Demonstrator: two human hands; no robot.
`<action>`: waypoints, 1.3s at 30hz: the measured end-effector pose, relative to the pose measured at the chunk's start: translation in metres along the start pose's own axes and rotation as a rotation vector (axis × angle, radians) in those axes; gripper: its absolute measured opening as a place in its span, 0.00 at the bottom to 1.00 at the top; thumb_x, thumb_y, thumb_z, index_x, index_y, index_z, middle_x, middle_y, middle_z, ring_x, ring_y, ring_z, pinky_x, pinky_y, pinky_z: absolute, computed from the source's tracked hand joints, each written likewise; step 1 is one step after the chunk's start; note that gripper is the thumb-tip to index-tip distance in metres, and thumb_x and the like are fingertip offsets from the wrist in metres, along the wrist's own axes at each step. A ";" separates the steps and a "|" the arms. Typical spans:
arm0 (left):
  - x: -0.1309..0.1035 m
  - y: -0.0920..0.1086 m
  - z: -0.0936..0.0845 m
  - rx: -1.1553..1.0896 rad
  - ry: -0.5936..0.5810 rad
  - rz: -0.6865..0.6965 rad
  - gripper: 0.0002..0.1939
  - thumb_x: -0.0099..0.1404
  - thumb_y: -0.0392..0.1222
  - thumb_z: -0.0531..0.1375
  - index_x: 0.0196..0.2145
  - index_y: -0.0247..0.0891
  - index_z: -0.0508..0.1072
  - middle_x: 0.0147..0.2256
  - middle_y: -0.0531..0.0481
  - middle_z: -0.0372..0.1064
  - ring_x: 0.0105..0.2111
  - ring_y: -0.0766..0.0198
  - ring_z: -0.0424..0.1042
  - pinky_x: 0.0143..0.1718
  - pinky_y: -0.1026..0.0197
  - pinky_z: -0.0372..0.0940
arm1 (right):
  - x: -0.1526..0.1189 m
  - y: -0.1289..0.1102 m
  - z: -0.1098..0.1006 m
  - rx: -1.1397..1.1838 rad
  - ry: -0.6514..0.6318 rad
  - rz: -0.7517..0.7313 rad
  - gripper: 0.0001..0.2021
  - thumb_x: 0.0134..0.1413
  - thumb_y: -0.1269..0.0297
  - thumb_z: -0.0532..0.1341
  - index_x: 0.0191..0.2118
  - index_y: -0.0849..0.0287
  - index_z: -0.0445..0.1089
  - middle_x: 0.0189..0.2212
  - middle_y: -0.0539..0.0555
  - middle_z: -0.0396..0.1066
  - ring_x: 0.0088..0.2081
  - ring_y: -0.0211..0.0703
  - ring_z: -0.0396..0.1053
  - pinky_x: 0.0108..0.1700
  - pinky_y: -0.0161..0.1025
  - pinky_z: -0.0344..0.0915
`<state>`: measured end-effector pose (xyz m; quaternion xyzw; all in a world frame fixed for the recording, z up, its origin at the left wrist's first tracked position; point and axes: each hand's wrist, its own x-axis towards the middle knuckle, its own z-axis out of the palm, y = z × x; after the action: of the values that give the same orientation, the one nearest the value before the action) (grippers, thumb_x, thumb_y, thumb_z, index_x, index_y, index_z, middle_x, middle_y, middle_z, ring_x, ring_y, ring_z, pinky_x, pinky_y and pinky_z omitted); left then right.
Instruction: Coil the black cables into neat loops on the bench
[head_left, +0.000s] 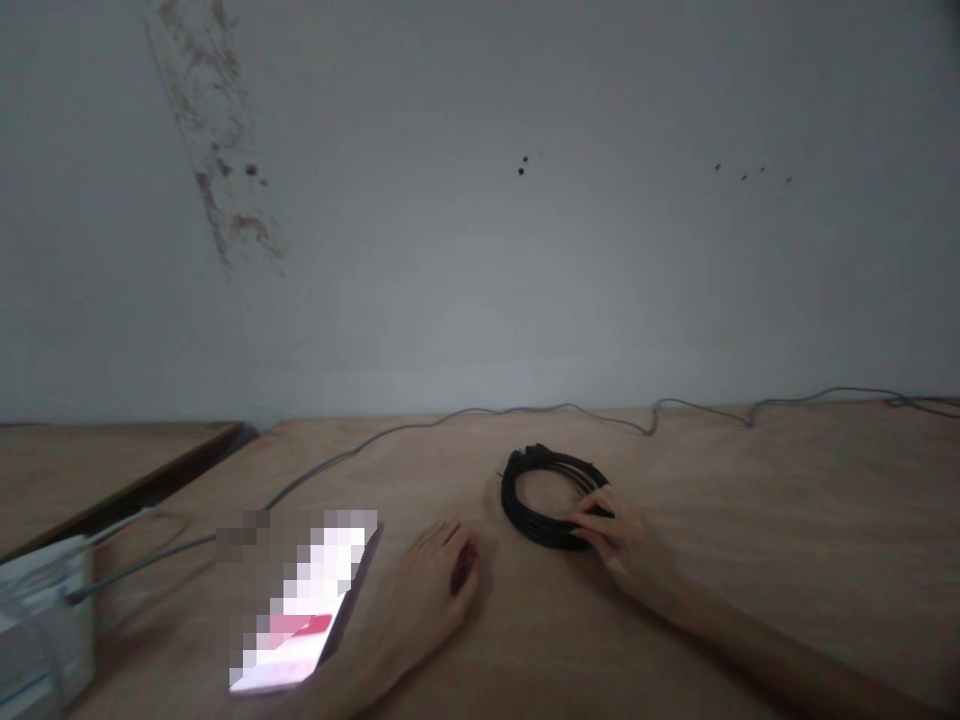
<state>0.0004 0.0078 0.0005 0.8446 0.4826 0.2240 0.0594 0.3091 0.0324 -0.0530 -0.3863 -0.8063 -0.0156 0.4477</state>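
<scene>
A coil of black cable lies on the wooden table, with its connector end at the far side of the loop. My right hand reaches in from the right and has thumb and fingers closed on the coil's near right edge. To the left of the coil, apart from it, my left hand rests on the table. Its fingers are loosely bent, with a gap between thumb and forefinger, and nothing shows in it. Beside the left wrist lies a phone with a bright screen, partly blurred out.
A thin grey cable runs along the back of the table to a white box-like object at the left edge. A dark gap separates this table from another. The wall stands right behind.
</scene>
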 end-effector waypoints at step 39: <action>-0.001 -0.002 0.000 -0.025 0.031 0.010 0.12 0.71 0.42 0.53 0.49 0.40 0.71 0.45 0.44 0.72 0.45 0.52 0.71 0.48 0.50 0.65 | -0.007 -0.071 0.000 -0.258 -0.453 0.018 0.07 0.67 0.63 0.56 0.45 0.58 0.68 0.42 0.60 0.76 0.40 0.53 0.73 0.42 0.45 0.66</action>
<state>-0.0020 0.0081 -0.0006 0.8427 0.4762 0.2435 0.0612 0.2660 -0.0213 -0.0354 -0.4411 -0.8738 -0.0274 0.2027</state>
